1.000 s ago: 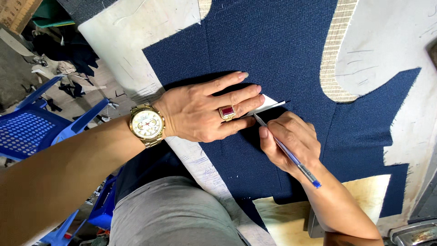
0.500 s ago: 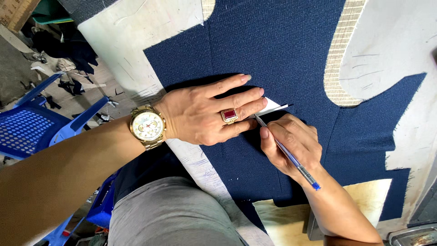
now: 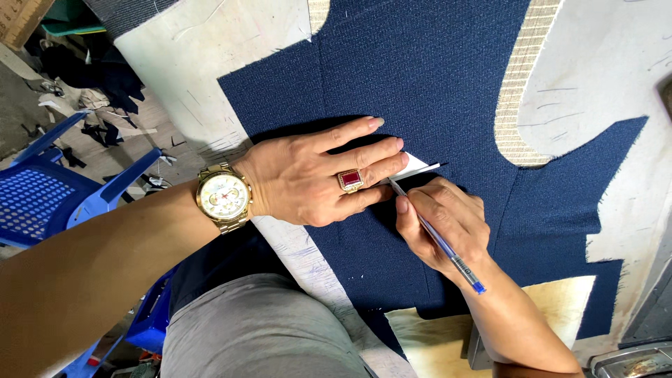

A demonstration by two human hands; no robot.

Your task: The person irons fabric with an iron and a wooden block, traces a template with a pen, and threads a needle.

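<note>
Left hand [image 3: 315, 175] flat and open, pressing down on a small white paper piece [image 3: 414, 166] on the dark blue cloth [image 3: 434, 77]. Right hand [image 3: 444, 224] just beside it, closed around a blue pen [image 3: 435, 236], tip at the paper's edge by the left fingertips. Best to keep the paper pinned still, pen tight against the edge, line slow and light. Cloth bumpy and woven, cut in curvy shapes. Paper thin, stiff, pointy. White table [image 3: 210, 49] under it, scratched and scuffed.

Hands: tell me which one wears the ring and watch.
The left hand, pressed flat on the navy fabric, bears the red-stoned ring and the gold watch. The right hand is bare and grips a blue pen.
</note>
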